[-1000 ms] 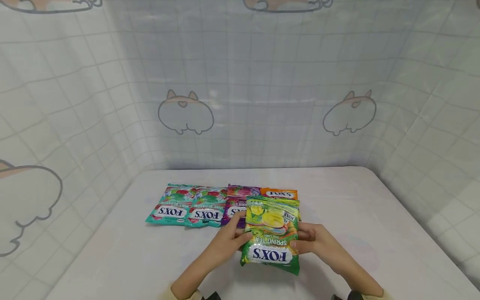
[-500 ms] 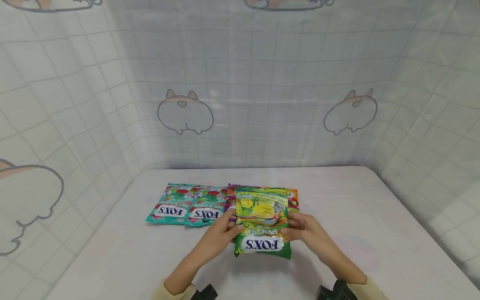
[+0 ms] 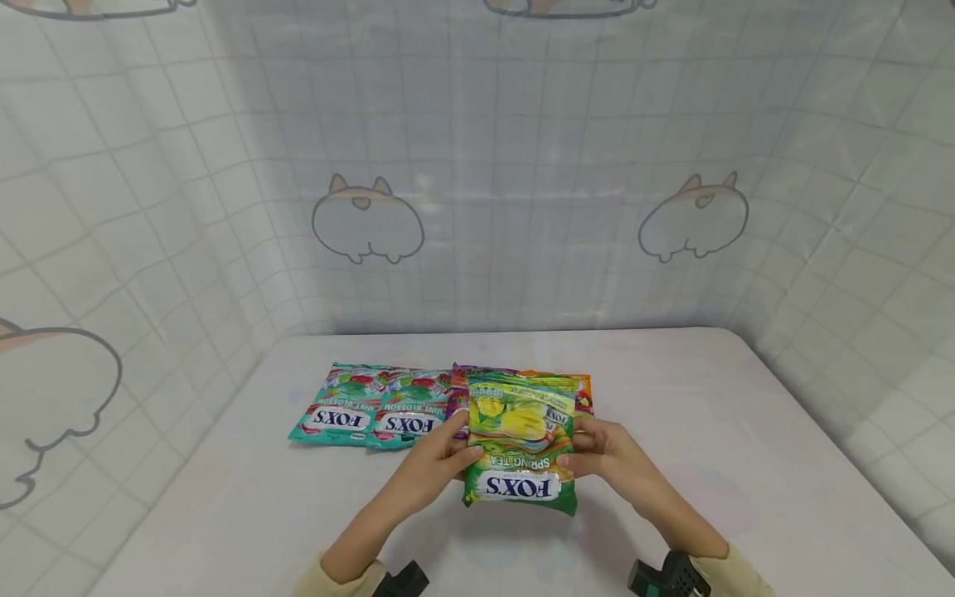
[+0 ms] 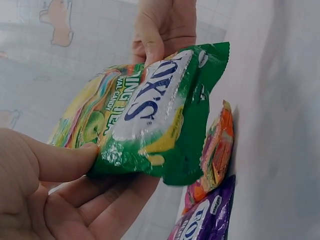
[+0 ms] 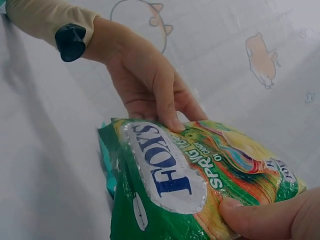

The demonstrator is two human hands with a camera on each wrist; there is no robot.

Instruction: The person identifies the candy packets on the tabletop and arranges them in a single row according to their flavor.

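Observation:
A green and yellow bag of FOX'S Spring Tea candy (image 3: 521,439) is held above the table, tilted, its lettering upside down in the head view. My left hand (image 3: 436,454) grips its left edge, thumb on the front and fingers behind. On the right edge my right hand (image 3: 608,458) does the same, and its thumb (image 5: 250,217) presses the printed front in the right wrist view. Behind the bag lie a purple FOX'S bag (image 3: 458,394) and an orange bag (image 3: 584,394), both mostly hidden by it. The left wrist view shows the orange bag (image 4: 218,150) beside the purple bag (image 4: 212,212).
Two teal Mint Blossom bags (image 3: 339,410) lie side by side at the left of the row, their edges touching or overlapping. The white table (image 3: 671,381) ends at a grid-patterned curtain (image 3: 522,249) behind and at both sides.
Both hands have carried the green candy bag slightly left and toward the back, so it covers more of the purple and orange bags. In the last half second it has hardly moved.

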